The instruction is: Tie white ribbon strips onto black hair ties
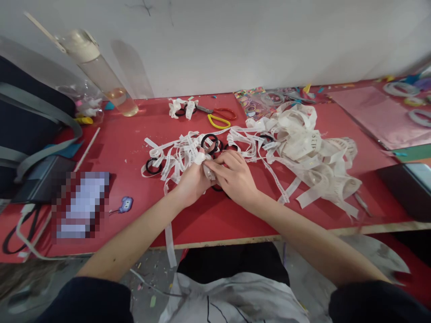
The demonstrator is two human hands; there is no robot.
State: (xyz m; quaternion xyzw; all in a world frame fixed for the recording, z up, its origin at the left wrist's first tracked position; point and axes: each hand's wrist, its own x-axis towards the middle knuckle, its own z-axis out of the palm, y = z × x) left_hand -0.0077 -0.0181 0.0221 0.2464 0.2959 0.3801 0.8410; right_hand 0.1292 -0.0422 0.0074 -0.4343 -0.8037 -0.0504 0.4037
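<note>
Over the middle of the red table, my left hand (pixel 193 183) is closed on a white printed ribbon (pixel 200 158), which loops over its thumb. My right hand (pixel 237 174) meets it, fingers pinching the bunched ribbon between both hands. Just beyond the fingertips is a black hair tie (pixel 209 144); whether the ribbon is tied to it is hidden. Printed ribbon strips (pixel 183 150) lie tangled around the hands, with another black hair tie (pixel 154 166) at their left. One ribbon tail (pixel 169 242) hangs over the table's front edge.
A heap of wide white ribbon (pixel 299 139) lies at right. Behind are red-and-yellow handled scissors (pixel 220 117) and a ribbon-trimmed hair tie (pixel 183 109). A bottle (pixel 107 80), a blurred-out phone (pixel 82 206) and a small blue charm (pixel 125 204) are at left; a dark box (pixel 406 188) stands right.
</note>
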